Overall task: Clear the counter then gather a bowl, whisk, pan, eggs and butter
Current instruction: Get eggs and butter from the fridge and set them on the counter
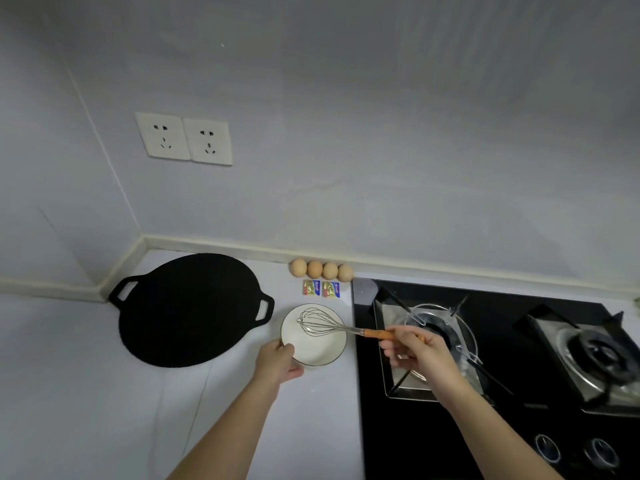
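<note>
a white bowl (311, 349) is set on the counter (86, 393) between a flat black two-handled pan (188, 310) and a gas hob (502, 368). its near-left rim is gripped by the left hand (277, 362), with the thumb laid over the edge and the other fingers curled under it, partly hidden. a wire whisk (372, 333) is held by the right hand (415, 351), fingers pinched on the orange handle, whose end is covered by them. the wire loops are seen inside the bowl. four brown eggs (322, 270) are lined along the wall edge, with two wrapped butter portions (321, 289) just in front. their print is too small to be read. the hob is cut off at the right edge, and its knobs are blurred.
</note>
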### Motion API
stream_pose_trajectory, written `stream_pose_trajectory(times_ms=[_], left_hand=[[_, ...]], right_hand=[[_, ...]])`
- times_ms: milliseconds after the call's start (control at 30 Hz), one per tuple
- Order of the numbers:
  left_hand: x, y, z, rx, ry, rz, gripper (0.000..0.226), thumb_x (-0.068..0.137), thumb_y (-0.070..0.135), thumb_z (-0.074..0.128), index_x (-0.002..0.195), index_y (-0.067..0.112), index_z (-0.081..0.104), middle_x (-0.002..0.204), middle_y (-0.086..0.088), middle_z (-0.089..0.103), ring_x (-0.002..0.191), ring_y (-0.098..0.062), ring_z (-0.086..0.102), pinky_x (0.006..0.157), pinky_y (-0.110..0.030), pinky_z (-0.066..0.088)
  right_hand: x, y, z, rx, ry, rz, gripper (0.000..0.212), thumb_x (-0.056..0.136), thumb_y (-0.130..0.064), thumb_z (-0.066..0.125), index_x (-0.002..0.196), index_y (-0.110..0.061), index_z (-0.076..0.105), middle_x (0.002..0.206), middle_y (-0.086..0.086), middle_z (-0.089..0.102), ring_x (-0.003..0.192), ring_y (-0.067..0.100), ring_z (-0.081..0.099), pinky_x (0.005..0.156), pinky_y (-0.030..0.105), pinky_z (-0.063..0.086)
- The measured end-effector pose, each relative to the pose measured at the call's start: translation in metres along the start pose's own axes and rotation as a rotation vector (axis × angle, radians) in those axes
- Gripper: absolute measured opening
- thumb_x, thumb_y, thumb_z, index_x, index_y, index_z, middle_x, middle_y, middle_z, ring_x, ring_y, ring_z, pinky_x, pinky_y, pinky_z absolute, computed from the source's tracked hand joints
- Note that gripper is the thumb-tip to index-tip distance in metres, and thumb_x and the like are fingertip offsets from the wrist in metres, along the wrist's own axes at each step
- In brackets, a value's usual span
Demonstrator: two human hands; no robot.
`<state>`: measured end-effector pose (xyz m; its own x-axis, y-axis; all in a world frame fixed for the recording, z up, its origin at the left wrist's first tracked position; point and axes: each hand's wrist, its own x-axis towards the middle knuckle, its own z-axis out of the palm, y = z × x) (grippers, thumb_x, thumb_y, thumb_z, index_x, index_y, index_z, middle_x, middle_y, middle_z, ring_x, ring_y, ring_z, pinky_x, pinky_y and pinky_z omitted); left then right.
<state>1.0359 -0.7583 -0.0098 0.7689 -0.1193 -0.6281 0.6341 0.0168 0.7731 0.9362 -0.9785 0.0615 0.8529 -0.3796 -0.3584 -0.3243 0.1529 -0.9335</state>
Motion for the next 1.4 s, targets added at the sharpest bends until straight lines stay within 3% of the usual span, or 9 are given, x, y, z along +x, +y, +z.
stream_pose_trajectory(times_ms=[233, 400, 633, 900, 1067, 1200, 1400], left_hand=[[0.010, -0.006, 0.011, -0.004, 0.009, 0.001, 0.021, 0.090, -0.003, 0.038, 0.097, 0.002, 0.058, 0.093, -0.017, 0.057, 0.079, -0.038, 0.061, 0.059, -0.029, 0.058], [0.011, -0.007, 0.012, -0.010, -0.033, 0.007, 0.025, 0.089, -0.003, 0.037, 0.088, 0.007, 0.059, 0.092, -0.015, 0.057, 0.077, -0.034, 0.057, 0.061, -0.028, 0.059], [0.013, -0.005, 0.012, -0.025, -0.068, 0.003, 0.026, 0.093, -0.001, 0.038, 0.108, 0.006, 0.058, 0.096, -0.014, 0.062, 0.087, -0.038, 0.063, 0.069, -0.031, 0.058], [0.022, -0.005, 0.017, -0.037, -0.091, 0.000, 0.025, 0.097, 0.003, 0.038, 0.116, 0.005, 0.055, 0.103, -0.014, 0.061, 0.090, -0.039, 0.062, 0.074, -0.034, 0.056], [0.021, -0.005, 0.019, 0.001, -0.088, -0.019, 0.024, 0.100, 0.013, 0.039, 0.120, 0.011, 0.051, 0.112, -0.015, 0.057, 0.086, -0.036, 0.064, 0.074, -0.036, 0.055], [0.015, -0.007, 0.022, 0.023, -0.077, -0.027, 0.027, 0.100, 0.017, 0.040, 0.126, 0.012, 0.047, 0.119, -0.014, 0.055, 0.091, -0.034, 0.063, 0.074, -0.035, 0.055], [0.002, -0.012, 0.030, -0.037, -0.047, -0.011, 0.027, 0.099, 0.010, 0.038, 0.123, 0.011, 0.048, 0.122, -0.016, 0.054, 0.085, -0.032, 0.064, 0.075, -0.035, 0.054]], right_hand=[[0.021, -0.002, -0.013, -0.053, -0.049, 0.025, 0.020, 0.095, -0.011, 0.053, 0.101, -0.002, 0.069, 0.088, 0.021, 0.072, 0.075, 0.022, 0.066, 0.077, 0.039, 0.054], [0.037, 0.001, -0.018, -0.083, -0.104, 0.064, 0.020, 0.096, -0.015, 0.053, 0.103, -0.005, 0.069, 0.090, 0.019, 0.073, 0.078, 0.021, 0.066, 0.073, 0.034, 0.054], [0.068, 0.010, -0.013, -0.039, -0.036, 0.190, 0.021, 0.096, -0.023, 0.053, 0.102, -0.007, 0.066, 0.089, 0.014, 0.073, 0.079, 0.022, 0.068, 0.068, 0.032, 0.055], [0.092, 0.006, 0.004, -0.053, 0.044, 0.242, 0.025, 0.097, -0.027, 0.053, 0.089, -0.008, 0.066, 0.080, 0.006, 0.068, 0.069, 0.018, 0.063, 0.059, 0.028, 0.051], [0.094, 0.014, 0.015, -0.091, -0.012, 0.308, 0.021, 0.098, -0.028, 0.050, 0.095, -0.012, 0.063, 0.080, 0.005, 0.066, 0.069, 0.018, 0.062, 0.058, 0.028, 0.051], [0.091, 0.027, 0.024, 0.015, -0.045, 0.378, 0.017, 0.097, -0.027, 0.052, 0.103, -0.012, 0.058, 0.097, 0.011, 0.065, 0.084, 0.023, 0.063, 0.064, 0.033, 0.052], [0.084, 0.046, 0.046, 0.039, -0.111, 0.420, 0.019, 0.096, -0.015, 0.053, 0.112, -0.008, 0.058, 0.093, 0.010, 0.064, 0.080, 0.023, 0.063, 0.064, 0.031, 0.053]])
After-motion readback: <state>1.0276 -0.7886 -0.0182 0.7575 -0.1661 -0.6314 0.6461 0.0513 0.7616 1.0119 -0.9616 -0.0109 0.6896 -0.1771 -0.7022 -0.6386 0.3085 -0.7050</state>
